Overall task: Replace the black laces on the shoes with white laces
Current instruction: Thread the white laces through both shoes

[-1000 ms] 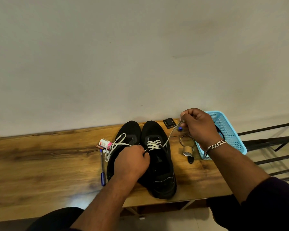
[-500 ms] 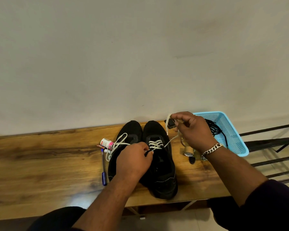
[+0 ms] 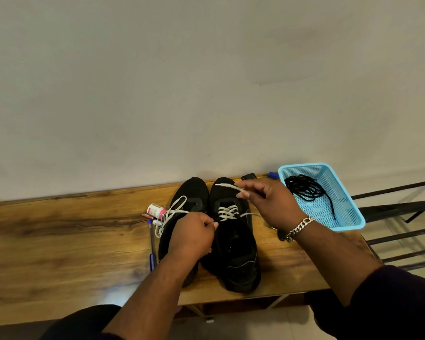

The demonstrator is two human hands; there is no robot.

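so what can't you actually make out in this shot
- Head view: the left hand covers the left shoe's eyelets, so its lacing can't be told.
- Items by the right wrist are hidden under the right hand.
- Label on the small bottle: too small to read.
- Black laces in the basket: tangled, count unclear.

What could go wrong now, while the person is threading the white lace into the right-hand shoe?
The right hand pinches the white lace close to its tip; the tip could slip or miss the next eyelet. The loose white lace lying on the left shoe sits under the left hand and may tangle or be dragged onto the small bottle beside it.
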